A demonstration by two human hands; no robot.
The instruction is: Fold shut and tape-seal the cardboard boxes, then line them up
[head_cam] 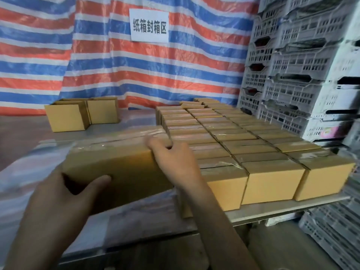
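Both hands hold one taped cardboard box [120, 168] just above the table [272, 209], its right end against the rows of sealed boxes [233, 137]. The left hand [58, 201] grips its near left end, thumb across the front face. The right hand [173, 158] curls its fingers over the top right corner. Two more boxes [78, 115] sit at the back left, before a striped tarp [58, 55]; plastic crates [292, 65] are stacked on the right.

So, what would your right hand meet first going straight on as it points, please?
The right hand grips the held box; beyond it, likely the open boxes at the back, depth unclear.
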